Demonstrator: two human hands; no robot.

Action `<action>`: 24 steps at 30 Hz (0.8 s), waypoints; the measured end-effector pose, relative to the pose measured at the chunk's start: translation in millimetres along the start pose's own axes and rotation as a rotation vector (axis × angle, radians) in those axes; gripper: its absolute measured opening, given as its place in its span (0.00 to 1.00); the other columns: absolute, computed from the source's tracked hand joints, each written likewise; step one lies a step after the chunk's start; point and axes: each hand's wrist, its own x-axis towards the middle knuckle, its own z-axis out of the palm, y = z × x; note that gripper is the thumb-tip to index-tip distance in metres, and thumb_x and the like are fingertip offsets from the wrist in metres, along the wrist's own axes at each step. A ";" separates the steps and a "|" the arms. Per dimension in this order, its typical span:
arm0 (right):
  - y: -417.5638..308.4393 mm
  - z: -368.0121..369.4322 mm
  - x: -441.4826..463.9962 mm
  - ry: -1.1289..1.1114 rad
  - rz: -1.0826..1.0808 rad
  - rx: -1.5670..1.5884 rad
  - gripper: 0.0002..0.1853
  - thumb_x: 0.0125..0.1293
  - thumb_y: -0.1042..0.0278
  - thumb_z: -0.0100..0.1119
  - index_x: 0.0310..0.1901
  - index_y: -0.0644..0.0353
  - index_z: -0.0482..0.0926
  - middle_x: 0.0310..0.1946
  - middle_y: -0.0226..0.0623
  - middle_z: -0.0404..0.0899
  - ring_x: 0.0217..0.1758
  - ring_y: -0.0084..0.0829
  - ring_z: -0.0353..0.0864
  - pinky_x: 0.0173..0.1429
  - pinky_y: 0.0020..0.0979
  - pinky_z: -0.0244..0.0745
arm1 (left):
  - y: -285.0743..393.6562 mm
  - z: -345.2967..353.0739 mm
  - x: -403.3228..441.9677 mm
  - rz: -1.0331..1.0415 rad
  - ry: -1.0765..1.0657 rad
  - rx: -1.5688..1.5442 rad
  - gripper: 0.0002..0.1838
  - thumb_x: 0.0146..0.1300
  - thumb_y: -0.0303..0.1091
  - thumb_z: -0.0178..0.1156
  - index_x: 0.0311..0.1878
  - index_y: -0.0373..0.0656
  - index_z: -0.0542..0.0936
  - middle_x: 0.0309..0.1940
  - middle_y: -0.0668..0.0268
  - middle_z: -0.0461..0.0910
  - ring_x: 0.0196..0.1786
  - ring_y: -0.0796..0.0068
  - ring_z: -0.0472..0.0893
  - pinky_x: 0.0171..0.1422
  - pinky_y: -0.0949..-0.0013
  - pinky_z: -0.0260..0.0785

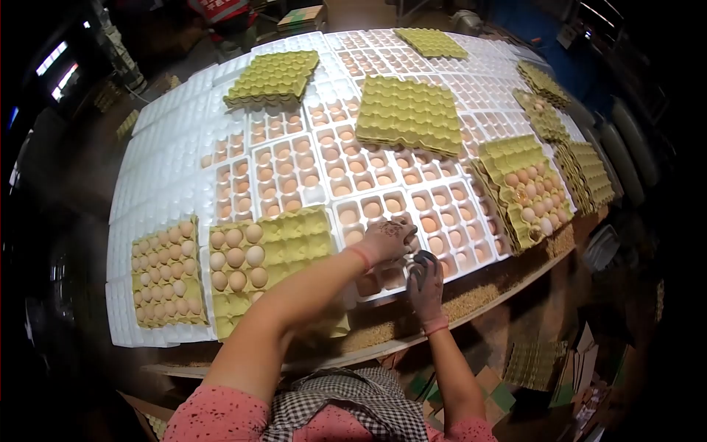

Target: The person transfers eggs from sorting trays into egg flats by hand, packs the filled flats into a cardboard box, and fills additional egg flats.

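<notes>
Both my hands wear thin gloves with pink cuffs at the wrists. My left hand (390, 239) reaches over a white foam egg tray (403, 193), its fingers bent down among the cells. Whatever those fingers hold, if anything, is hidden. At the near edge of the same tray is my right hand (426, 291), its dark-tipped fingers curled in; what is inside them cannot be made out. An egg (370, 209) sits in a cell just beyond my left hand. To the left lies a green pulp egg tray (298, 243), partly filled with eggs on its left side.
A full pulp tray of eggs (163, 274) lies at the far left. Stacked pulp trays (409, 110) rest on the foam trays farther back. More eggs on a pulp stack (532, 193) stand at right. Loose husk (471, 298) lines the table's front edge. A person (221, 11) is beyond the table.
</notes>
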 end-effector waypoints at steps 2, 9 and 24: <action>2.1 4.2 -3.9 0.011 0.138 0.144 0.23 0.59 0.70 0.63 0.57 0.58 0.73 0.58 0.47 0.71 0.62 0.50 0.71 0.67 0.49 0.65 | -14.9 -24.6 0.9 -0.036 0.154 -0.119 0.26 0.66 0.49 0.60 0.63 0.50 0.75 0.57 0.58 0.78 0.58 0.55 0.79 0.65 0.55 0.69; -1.6 14.9 13.0 -0.127 -0.113 -0.379 0.33 0.58 0.56 0.66 0.65 0.52 0.72 0.64 0.49 0.67 0.71 0.53 0.62 0.75 0.57 0.56 | -127.3 -78.7 -39.6 -0.453 0.143 0.227 0.21 0.70 0.37 0.52 0.64 0.47 0.73 0.66 0.52 0.69 0.67 0.49 0.70 0.70 0.53 0.63; -218.9 103.0 6.3 -0.634 -0.729 0.029 0.23 0.55 0.55 0.69 0.54 0.47 0.80 0.54 0.36 0.76 0.61 0.41 0.73 0.61 0.45 0.70 | -111.8 -81.8 -338.5 -0.404 0.547 -0.242 0.22 0.63 0.26 0.61 0.62 0.41 0.76 0.53 0.56 0.78 0.58 0.61 0.79 0.65 0.62 0.71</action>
